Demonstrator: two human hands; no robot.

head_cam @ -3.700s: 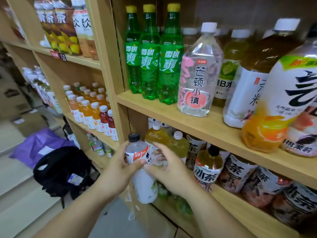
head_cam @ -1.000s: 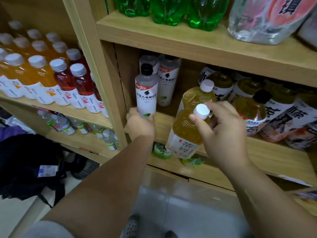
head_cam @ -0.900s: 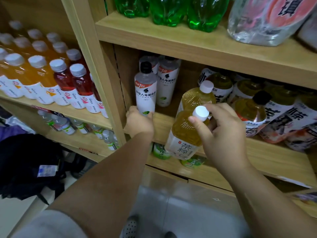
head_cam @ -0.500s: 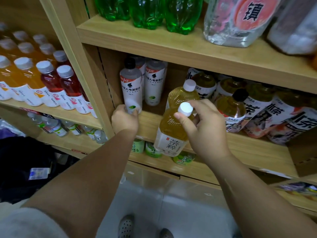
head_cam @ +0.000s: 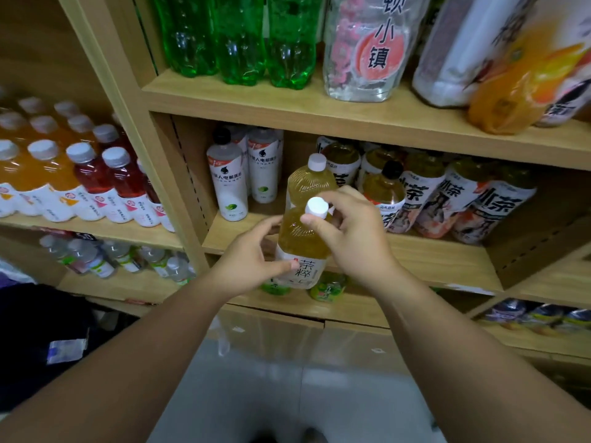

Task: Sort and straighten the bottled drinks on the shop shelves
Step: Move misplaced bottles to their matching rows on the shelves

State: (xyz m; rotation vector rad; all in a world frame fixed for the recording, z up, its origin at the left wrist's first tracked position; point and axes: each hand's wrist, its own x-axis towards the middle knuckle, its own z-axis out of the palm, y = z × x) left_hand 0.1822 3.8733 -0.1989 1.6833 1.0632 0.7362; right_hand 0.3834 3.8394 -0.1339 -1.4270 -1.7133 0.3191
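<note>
While right hand pinches tea bottle at its neck, left hand grips its label, fingers curled, frame centre.

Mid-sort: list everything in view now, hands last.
green bottles: three, green, top shelf left
clear bottle: one, pink label, beside them
large bottles: at least two, white, orange, top right
white-label bottles: several, white, middle shelf left
held tea bottle: one, yellow, before middle shelf
second tea bottle: one, yellow, behind it
amber tea bottles: row, amber, middle shelf right
juice bottles: many, orange and red, left shelf
small bottles: several, clear, lower left shelf
black bag: one, black, floor left
left hand: holds held tea bottle
right hand: pinches its cap
</note>
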